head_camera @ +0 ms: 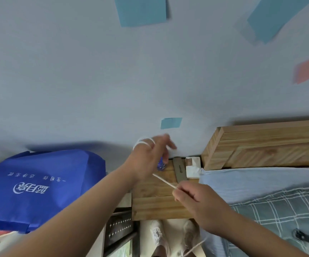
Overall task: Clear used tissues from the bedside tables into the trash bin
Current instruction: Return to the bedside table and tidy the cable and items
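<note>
— Where do we stand with the tissues?

— At the start of a pick-up, we judge. The white wad (193, 168), which we take for the used tissue, lies at the far corner of the bedside table (155, 203), against the wall and just beside the bed (261, 182). Neither hand touches it.

— What are our hands doing, then?

— Our right hand (202, 203) hovers over the table's near half, fingers curled, thumb and forefinger pinching a thin white strand (164, 180) that runs up towards the other wrist. Our left hand (148, 158) is over the far edge, blurred. White loops (143, 141) sit round its fingers, but we cannot tell whether it grips anything.

— Anything in the way?

— A grey flat piece (180, 170) lies touching the wad's left side, and a small blue thing (161, 165) shows under our left hand. A blue bag (44, 182) stands off to the left.

— So what does the next move call for?

— We would say one hand must be freed of the strand, then reach past the grey piece and pinch the wad alone, lifting it clear of the corner. We cannot pick out the trash bin from here, so we would have to find it before carrying anything.
</note>
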